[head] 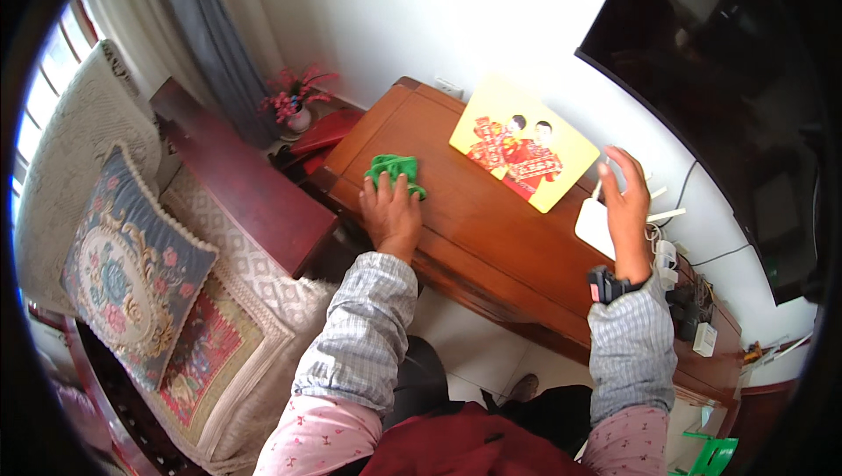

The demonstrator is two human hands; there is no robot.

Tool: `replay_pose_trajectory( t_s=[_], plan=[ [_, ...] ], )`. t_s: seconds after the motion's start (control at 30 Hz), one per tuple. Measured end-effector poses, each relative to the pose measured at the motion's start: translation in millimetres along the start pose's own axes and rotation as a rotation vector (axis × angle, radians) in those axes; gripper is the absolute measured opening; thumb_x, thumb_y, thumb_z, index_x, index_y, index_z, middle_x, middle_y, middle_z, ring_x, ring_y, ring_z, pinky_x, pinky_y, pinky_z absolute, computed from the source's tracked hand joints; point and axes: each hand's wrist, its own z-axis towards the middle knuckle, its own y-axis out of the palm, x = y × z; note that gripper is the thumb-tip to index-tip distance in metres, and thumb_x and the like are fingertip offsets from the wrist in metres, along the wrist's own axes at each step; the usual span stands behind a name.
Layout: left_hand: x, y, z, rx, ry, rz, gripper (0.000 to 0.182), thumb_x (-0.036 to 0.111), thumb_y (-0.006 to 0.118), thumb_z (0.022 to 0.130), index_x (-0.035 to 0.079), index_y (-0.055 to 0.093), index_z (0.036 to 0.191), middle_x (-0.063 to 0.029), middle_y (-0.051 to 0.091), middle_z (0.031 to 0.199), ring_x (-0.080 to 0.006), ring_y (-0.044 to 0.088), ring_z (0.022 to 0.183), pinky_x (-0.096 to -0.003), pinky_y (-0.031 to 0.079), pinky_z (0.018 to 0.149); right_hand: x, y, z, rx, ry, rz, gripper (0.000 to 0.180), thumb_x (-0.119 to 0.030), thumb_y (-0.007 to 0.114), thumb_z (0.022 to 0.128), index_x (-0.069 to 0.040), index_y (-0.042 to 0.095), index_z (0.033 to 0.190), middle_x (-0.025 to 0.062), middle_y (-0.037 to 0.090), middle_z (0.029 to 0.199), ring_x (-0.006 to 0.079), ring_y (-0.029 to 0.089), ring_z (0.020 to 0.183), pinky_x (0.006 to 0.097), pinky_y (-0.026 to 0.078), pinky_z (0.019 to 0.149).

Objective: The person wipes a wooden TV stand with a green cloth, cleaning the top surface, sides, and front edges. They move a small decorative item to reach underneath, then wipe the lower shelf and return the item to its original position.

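Observation:
Under the fingers of my left hand (393, 216) lies a crumpled green cloth (395, 166), pressed on the top of a brown wooden cabinet (454, 193). My right hand (628, 206) is raised beside a white router (594, 226), with its thumb and fingers apart. Its fingertips are close to the right corner of a yellow picture panel (487, 108), which shows two figures in red clothes and leans toward the wall. Whether the thumb touches a router antenna (597, 188) is unclear. A black device is strapped on my right wrist.
A large dark television (717, 81) hangs on the right wall. Adapters and cables (691, 302) crowd the cabinet's right end. On the left stands a sofa with a dark red wooden armrest (256, 193) and a floral cushion (125, 265). Pink artificial flowers (296, 91) stand behind.

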Motion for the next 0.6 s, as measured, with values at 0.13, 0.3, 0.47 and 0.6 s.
replay_pose_trajectory(
  t_s=[0.13,0.3,0.47,0.6],
  plan=[
    [0.1,11.3,-5.0,0.033,-0.003,0.024,0.037,0.035,0.069,0.088,0.016,0.070,0.121,-0.0107,0.057,0.134,-0.0399,0.045,0.133,-0.0564,0.035,0.110,-1.6,26.4,48.3,-0.074,-0.084,-0.161,0.034,-0.019,0.070,0.092,-0.003,0.067,0.122,0.0160,0.067,0.123,0.0334,0.061,0.115,0.0410,0.048,0.101],
    [-2.1,9.2,-3.0,0.005,0.000,-0.021,0.036,0.032,0.071,0.087,0.016,0.071,0.119,-0.0118,0.059,0.132,-0.0414,0.046,0.131,-0.0555,0.037,0.108,13.7,60.2,84.5,-0.376,0.121,-0.260,0.047,-0.033,0.074,0.090,-0.002,0.066,0.123,0.0180,0.070,0.116,0.0342,0.067,0.106,0.0402,0.051,0.093],
    [-3.2,9.6,-3.7,0.016,-0.019,-0.050,0.037,0.032,0.072,0.086,0.016,0.071,0.119,-0.0110,0.060,0.133,-0.0409,0.045,0.132,-0.0554,0.035,0.109,47.5,86.1,92.1,-0.388,0.216,-0.073,0.044,-0.028,0.075,0.088,0.000,0.066,0.121,0.0189,0.073,0.111,0.0286,0.071,0.103,0.0378,0.055,0.088],
    [-3.4,7.8,-4.1,0.016,-0.025,-0.057,0.037,0.033,0.072,0.086,0.016,0.071,0.119,-0.0108,0.060,0.133,-0.0411,0.046,0.132,-0.0555,0.035,0.109,68.1,87.1,94.6,-0.469,0.321,0.042,0.029,-0.010,0.067,0.092,0.001,0.067,0.119,0.0170,0.074,0.105,0.0247,0.072,0.095,0.0337,0.056,0.083]
  ],
)
